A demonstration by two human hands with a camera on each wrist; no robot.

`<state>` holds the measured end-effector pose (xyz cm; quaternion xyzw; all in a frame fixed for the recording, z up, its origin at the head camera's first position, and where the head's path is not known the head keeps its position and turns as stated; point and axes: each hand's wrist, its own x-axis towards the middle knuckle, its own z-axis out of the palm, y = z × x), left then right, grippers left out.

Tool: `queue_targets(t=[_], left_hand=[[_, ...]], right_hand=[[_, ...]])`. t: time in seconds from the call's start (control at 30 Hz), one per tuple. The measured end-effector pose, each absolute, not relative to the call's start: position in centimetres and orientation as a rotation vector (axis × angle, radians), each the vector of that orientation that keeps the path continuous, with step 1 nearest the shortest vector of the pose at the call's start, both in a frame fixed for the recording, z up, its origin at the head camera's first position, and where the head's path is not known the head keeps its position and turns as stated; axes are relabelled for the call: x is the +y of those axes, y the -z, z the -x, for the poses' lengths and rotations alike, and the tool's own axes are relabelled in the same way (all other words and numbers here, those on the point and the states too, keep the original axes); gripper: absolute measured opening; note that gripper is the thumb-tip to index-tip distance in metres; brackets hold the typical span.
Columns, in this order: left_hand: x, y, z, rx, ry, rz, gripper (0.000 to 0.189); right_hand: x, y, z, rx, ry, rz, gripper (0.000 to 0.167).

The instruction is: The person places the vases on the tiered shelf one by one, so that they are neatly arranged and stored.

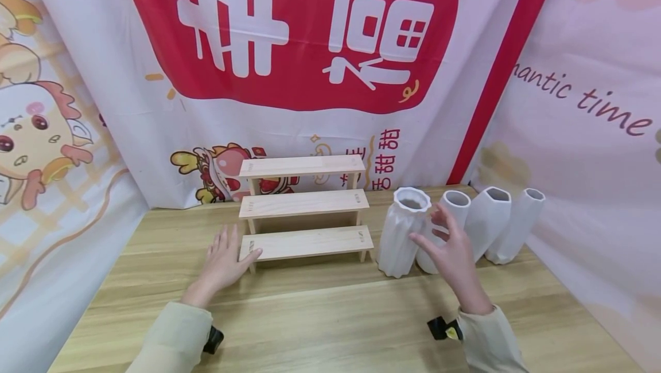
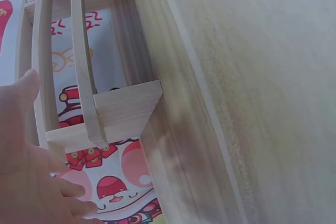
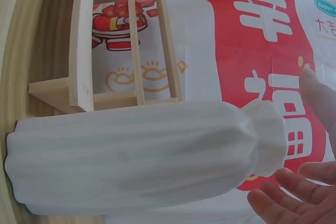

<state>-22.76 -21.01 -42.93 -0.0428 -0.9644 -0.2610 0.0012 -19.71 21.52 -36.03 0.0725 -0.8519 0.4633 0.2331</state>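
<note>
A three-tier light wooden shelf (image 1: 304, 203) stands on the table in the head view. My left hand (image 1: 225, 259) is at its left end with fingers extended and the thumb by the lowest tier; whether it touches the wood I cannot tell. Right of the shelf stands a white fluted vase (image 1: 400, 241) with a scalloped rim. Around its right side my right hand (image 1: 457, 255) hovers, thumb and fingers spread and slightly bent. The right wrist view shows the same vase (image 3: 131, 158) upright on the table, with the fingers (image 3: 299, 184) near its neck and no grip on it.
Behind and right of my right hand stand a round-mouthed white vase (image 1: 457, 201), an angular white vase (image 1: 488, 221) and a slim white vase (image 1: 518, 226), close together. A printed cloth backdrop (image 1: 320, 123) hangs behind the wooden table (image 1: 320, 327), with cloth at both sides.
</note>
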Motion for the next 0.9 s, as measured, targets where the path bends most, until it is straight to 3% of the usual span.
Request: queue_targets(t=[0.9], left_hand=[[-21.3,44.6,23.5,-3.063,0.794,0.130,0.085]], right_hand=[[21.0,37.1,23.6,-2.495,-1.448,-0.107,0.075]])
